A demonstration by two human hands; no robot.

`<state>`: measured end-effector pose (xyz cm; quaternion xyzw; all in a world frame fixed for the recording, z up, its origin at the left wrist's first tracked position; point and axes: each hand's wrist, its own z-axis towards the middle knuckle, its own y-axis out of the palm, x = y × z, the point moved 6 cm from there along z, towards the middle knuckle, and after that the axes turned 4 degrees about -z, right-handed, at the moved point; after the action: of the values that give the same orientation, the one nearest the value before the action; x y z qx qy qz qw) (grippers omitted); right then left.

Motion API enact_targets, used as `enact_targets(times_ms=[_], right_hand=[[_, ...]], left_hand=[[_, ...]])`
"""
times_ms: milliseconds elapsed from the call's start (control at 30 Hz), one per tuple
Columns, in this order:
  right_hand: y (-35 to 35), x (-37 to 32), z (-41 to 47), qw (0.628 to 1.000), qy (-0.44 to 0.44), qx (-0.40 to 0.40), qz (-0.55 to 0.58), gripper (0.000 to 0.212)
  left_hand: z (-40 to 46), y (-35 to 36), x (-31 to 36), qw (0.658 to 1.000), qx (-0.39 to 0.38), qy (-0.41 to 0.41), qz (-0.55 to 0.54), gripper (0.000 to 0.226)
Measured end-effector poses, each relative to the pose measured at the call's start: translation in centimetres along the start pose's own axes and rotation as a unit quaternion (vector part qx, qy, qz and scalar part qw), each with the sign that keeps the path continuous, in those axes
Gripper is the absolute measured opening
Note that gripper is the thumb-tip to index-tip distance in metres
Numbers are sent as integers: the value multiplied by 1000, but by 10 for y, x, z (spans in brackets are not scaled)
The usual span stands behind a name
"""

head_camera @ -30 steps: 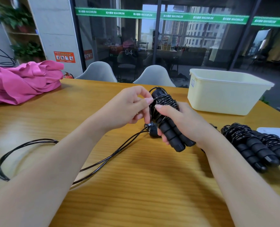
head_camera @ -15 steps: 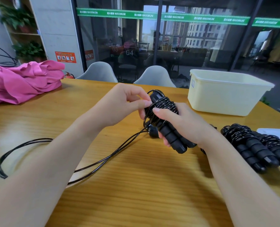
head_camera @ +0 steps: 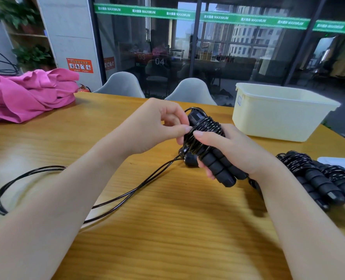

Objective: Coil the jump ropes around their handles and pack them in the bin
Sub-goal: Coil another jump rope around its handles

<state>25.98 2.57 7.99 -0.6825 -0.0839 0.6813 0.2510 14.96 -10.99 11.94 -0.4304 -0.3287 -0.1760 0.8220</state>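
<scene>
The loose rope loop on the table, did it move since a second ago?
Yes. The loose rope loop has slid slightly right, toward the handles, judged against the table grain.

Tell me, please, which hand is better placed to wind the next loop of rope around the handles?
The left hand: it already pinches the rope at the coil, while the right hand grips the handles.

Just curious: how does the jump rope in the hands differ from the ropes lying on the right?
The held rope is gripped by the right hand, part coiled, its loose cord trailing over the table; the left hand pinches it. The finished ropes lie untouched, fully coiled. All are black.
</scene>
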Motion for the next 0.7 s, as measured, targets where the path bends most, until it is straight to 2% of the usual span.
enact_targets(times_ms=[267, 467, 600, 700], right_hand=[[1, 2, 1, 1000, 6, 21, -18, 27], [1, 5, 4, 999, 10, 31, -21, 17], [-5, 6, 4, 999, 9, 40, -7, 21], [-6, 6, 3, 999, 6, 39, -5, 23]], left_hand=[[2, 7, -6, 1000, 7, -19, 9, 5], [2, 12, -13, 998, 54, -30, 1, 6], [4, 11, -8, 997, 80, 1, 6, 3], [4, 8, -6, 997, 67, 0, -35, 5]])
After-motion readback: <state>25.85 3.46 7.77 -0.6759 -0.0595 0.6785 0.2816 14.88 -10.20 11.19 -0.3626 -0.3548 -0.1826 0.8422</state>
